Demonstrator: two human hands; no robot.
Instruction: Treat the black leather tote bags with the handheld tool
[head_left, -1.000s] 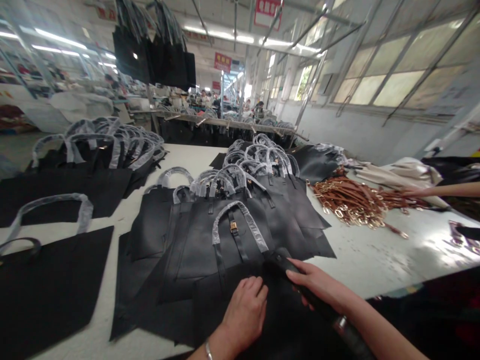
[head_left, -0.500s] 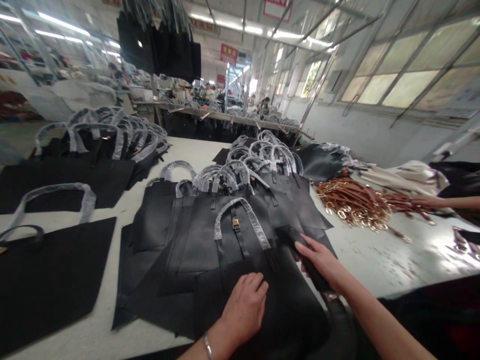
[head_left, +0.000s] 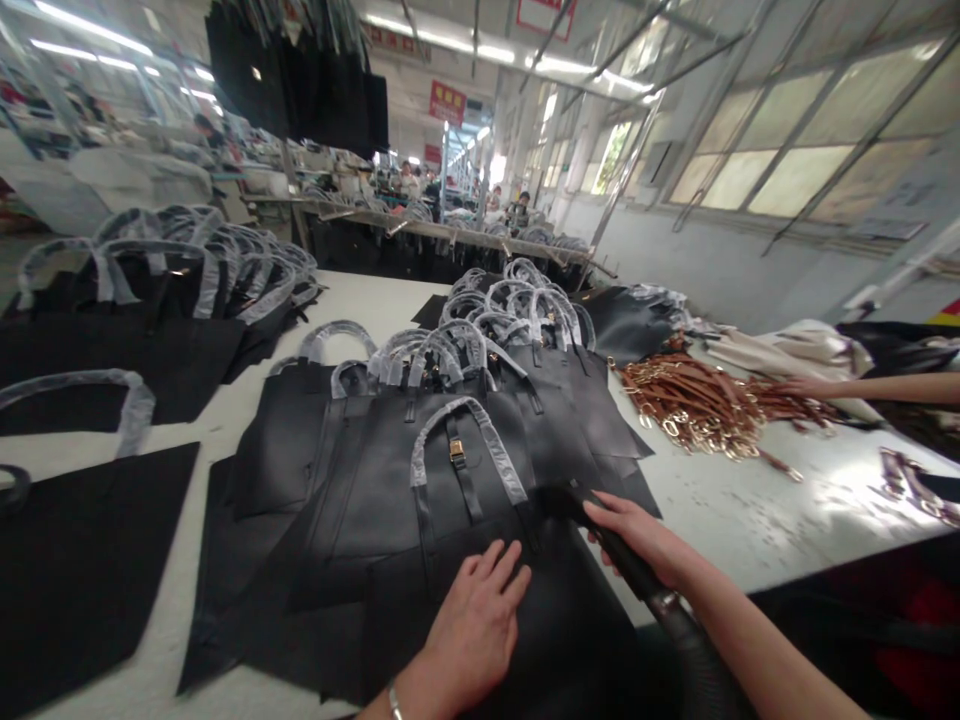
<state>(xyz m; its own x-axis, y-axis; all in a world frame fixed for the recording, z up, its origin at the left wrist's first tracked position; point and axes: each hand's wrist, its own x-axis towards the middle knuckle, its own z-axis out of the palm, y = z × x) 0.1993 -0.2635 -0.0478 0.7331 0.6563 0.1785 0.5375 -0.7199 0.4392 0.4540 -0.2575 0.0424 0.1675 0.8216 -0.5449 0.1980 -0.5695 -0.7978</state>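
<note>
My left hand (head_left: 476,620) lies flat with fingers stretched out on the nearest black leather bag (head_left: 420,500), low in the view. My right hand (head_left: 637,545) is wrapped round a black nozzle (head_left: 600,530) joined to a ribbed hose (head_left: 697,650), and its tip rests on the same bag's right side. The bag's handle (head_left: 480,440) is wrapped in clear film, and a gold clasp (head_left: 456,451) sits on its strap. More black bags (head_left: 495,340) overlap behind it in a row.
Black bags with wrapped handles (head_left: 187,270) are stacked at the left, and a flat black bag (head_left: 82,540) lies near left. A pile of brown straps with gold clips (head_left: 697,400) lies on the white table (head_left: 750,510) at right, where another person's hand (head_left: 802,385) reaches in.
My right hand drew the nozzle back toward me across the bag after pushing it forward. My left hand's fingers spread flatter. The other person's hand stays at the straps.
</note>
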